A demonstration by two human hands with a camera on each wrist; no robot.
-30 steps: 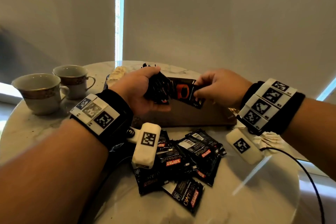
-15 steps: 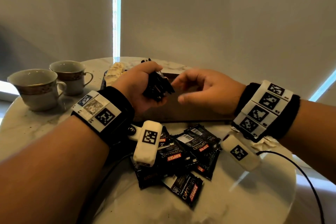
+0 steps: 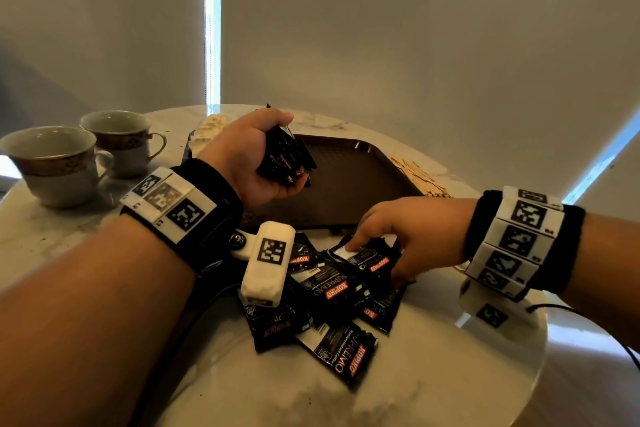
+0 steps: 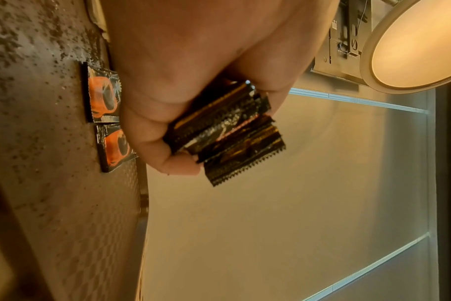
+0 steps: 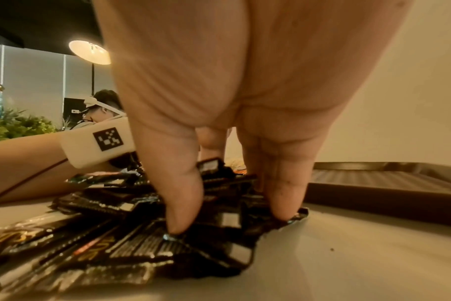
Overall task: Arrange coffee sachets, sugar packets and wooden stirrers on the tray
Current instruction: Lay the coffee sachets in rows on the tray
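The left hand (image 3: pixel 249 156) grips a bundle of coffee sachets (image 3: pixel 285 158) above the tray (image 3: pixel 349 180). The right hand's (image 3: pixel 408 232) fingers (image 5: pixel 183 201) press, uncurled, on the counter pile (image 3: pixel 332 295). Slick, overlapping sachets could drag neighbours or slip.

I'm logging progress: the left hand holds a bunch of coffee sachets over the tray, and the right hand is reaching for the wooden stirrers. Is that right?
Not quite. The left hand does hold a bunch of sachets over the tray, but the right hand is down on the sachet pile on the table, not the stirrers, which lie untouched beside the tray. The head view shows it.
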